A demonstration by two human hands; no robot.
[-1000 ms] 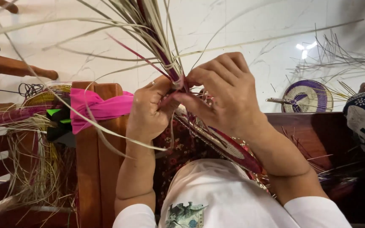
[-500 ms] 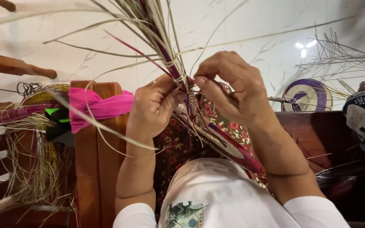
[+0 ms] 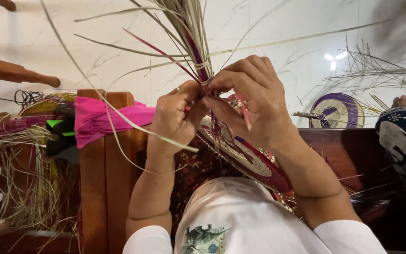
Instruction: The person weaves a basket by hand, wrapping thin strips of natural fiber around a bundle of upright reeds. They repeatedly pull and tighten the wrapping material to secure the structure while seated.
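White marble floor fills the upper frame, a wooden bench [image 3: 104,155] below draped with a pink cloth [image 3: 99,120]. At centre, a bundle of pale straw strands [image 3: 191,28] rises toward the top edge, long axis near upright, loose ends fanning. Beneath it lies a woven round piece [image 3: 254,164], seemingly well advanced, strands unfinished. Left hand [image 3: 177,115] and right hand [image 3: 252,106] both pinch the bundle's bound base, fingers closed.

Two hands [image 3: 177,117] [image 3: 250,106]; one pink cloth [image 3: 104,120]; two woven discs [image 3: 337,110] [image 3: 254,164].
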